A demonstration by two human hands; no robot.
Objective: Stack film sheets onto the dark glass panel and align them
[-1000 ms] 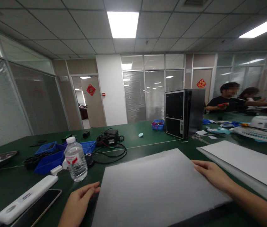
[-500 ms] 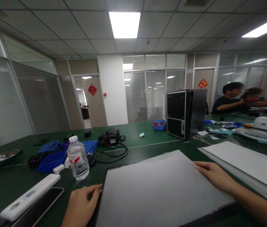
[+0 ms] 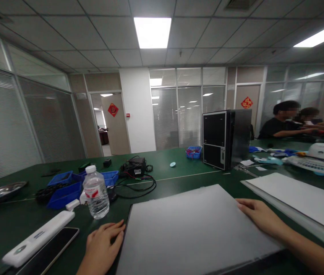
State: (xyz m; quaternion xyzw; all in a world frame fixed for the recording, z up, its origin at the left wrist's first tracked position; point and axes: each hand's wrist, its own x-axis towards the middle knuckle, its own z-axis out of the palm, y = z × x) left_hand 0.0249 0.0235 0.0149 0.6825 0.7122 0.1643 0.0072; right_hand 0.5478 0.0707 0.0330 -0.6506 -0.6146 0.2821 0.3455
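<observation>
A large flat panel (image 3: pixel 196 229) with a smooth grey-white face and thin black edges lies in front of me on the green table. At its left edge is my left hand (image 3: pixel 103 244), fingertips against the rim and thumb a little apart from them. My right hand (image 3: pixel 258 214) grips the opposite edge, its thumb near the top surface; some of its fingers are hidden. A clear plastic water bottle (image 3: pixel 96 194) with a white cap stands upright beyond my left hand. Left of that hand lie a smartphone (image 3: pixel 50 252) and a long white device (image 3: pixel 40 236).
Another white panel (image 3: pixel 299 202) lies to the right. A black computer case (image 3: pixel 226 139) stands farther back. Blue bins (image 3: pixel 64 196), a black adapter with cables (image 3: pixel 135 167) and a metal tray (image 3: pixel 1 193) occupy the left side. A person (image 3: pixel 285 120) sits at the far right.
Both hands stay at the panel's edges, with only a slight shift of my left fingers and of the view. The far person's arms have come lower.
</observation>
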